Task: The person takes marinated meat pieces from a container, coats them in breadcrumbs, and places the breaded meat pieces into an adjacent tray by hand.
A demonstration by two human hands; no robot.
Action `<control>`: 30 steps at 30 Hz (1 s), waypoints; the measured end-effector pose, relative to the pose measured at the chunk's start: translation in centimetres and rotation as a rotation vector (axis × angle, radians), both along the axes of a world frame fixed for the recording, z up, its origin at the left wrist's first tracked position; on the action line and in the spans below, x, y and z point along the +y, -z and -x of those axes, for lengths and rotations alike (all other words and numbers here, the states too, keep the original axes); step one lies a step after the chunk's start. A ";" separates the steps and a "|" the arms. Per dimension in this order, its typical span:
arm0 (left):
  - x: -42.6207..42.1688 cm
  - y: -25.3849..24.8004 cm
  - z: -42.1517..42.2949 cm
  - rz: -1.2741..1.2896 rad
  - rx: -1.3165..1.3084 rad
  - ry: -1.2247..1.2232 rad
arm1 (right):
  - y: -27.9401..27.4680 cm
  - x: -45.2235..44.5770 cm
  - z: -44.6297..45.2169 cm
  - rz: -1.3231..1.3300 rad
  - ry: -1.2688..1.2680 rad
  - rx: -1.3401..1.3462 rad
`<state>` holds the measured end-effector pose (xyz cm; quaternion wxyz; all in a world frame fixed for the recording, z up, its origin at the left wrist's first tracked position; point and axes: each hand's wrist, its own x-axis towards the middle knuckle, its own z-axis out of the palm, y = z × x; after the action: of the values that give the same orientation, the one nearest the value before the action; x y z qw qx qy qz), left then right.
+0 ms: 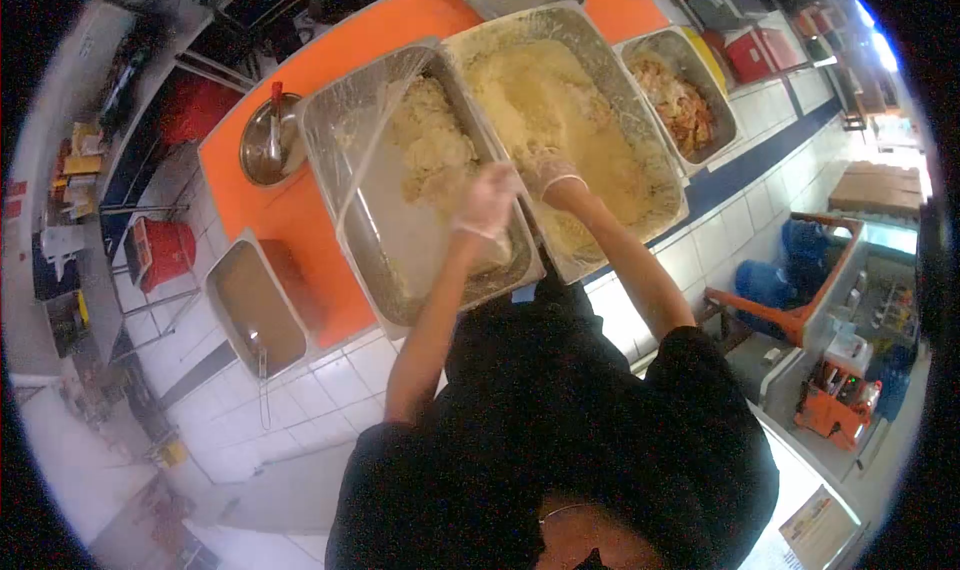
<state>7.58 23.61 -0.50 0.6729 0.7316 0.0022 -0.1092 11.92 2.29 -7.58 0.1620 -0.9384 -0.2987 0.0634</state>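
Pale-yellow powder (555,90) surrounds the clear-gloved right hand (548,168); the clear-gloved left hand (490,200) blurs — I can't tell either's finger spread or hold — I'd stir gently.

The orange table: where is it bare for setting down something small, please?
Bare table shows beyond the left tray, and between bowl, tub and left tray. Crowded: left tray and powder tray, side by side, with left hand and right hand there.

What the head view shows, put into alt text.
A person's clear-gloved right hand is in yellowish powder in a metal pan; the blurred left hand is over a neighbouring pan holding pale pieces. An orange counter lies beneath.
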 end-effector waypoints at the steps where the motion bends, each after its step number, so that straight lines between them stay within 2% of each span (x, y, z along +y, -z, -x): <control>1: -1.5 -0.6 0.4 -0.012 0.004 0.001 | -0.4 0.2 0.8 0.020 0.021 0.069; 3: -4.9 -2.4 0.9 0.238 0.206 0.146 | -2.0 -1.4 1.9 0.061 0.049 0.135; 4: -6.1 -1.0 1.6 0.252 0.211 0.152 | -3.2 -2.8 2.7 0.161 -0.044 0.280; 5: -7.3 1.5 2.3 0.440 0.230 0.137 | -3.9 -4.2 2.9 0.260 -0.139 0.422; 6: -8.5 3.0 2.4 0.624 0.244 0.116 | -3.1 -5.9 2.3 0.272 -0.140 0.421; 7: -10.1 3.2 2.8 0.632 0.248 0.107 | -0.6 -8.0 1.8 0.243 -0.075 0.247; 8: -12.1 3.4 3.4 0.652 0.663 -0.113 | 0.2 -9.2 1.2 0.209 -0.017 0.074; 9: -14.0 3.5 3.5 0.653 1.072 -0.341 | 1.1 -10.1 0.1 0.209 -0.036 0.079; 12: -17.8 10.5 4.4 0.817 1.055 -0.526 | -1.9 -8.5 -1.4 0.309 -0.138 0.185; 14: -19.2 14.8 4.2 0.841 1.020 -0.608 | -8.5 -7.0 0.8 0.197 -0.058 0.273; 16: -20.6 12.4 3.5 0.829 0.999 -0.636 | -4.1 -8.9 2.8 0.167 -0.160 0.335; 17: -20.1 6.4 2.5 0.814 1.055 -0.702 | -0.4 -10.1 2.9 0.146 -0.235 0.382; 18: -19.6 3.0 1.8 0.796 1.112 -0.769 | 2.1 -10.6 2.9 0.135 -0.300 0.437; 20: -19.6 5.0 1.4 0.820 1.014 -0.735 | 1.9 -10.8 2.2 0.213 -0.390 0.676; 21: -19.6 6.3 1.3 0.849 0.924 -0.701 | 4.1 -11.6 2.3 -0.353 -0.245 0.637; 22: -19.4 6.5 0.4 0.940 0.780 -0.557 | 4.1 -11.7 1.5 -0.637 -0.151 0.617; 23: -19.5 4.5 -0.6 0.938 0.778 -0.565 | 4.2 -11.9 0.8 -0.914 -0.094 0.569; 25: -19.9 -1.8 -3.5 0.925 0.643 -0.571 | -1.8 -11.1 -3.6 -1.408 0.839 1.614; 26: -19.7 -2.1 -4.8 0.837 0.588 -0.528 | -2.8 -11.6 -5.1 -1.403 0.836 1.620; 28: -18.3 1.8 -7.8 0.429 0.427 -0.410 | -4.1 -12.9 -7.9 -1.546 0.800 1.527; 30: -17.5 6.0 -10.7 -0.414 0.194 -0.218 | -4.7 -14.2 -7.4 -1.604 0.747 1.490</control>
<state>18.33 6.06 -6.49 0.5130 0.8355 0.1678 -0.1028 19.33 -11.92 -2.89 0.8558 -0.3257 0.2125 0.3411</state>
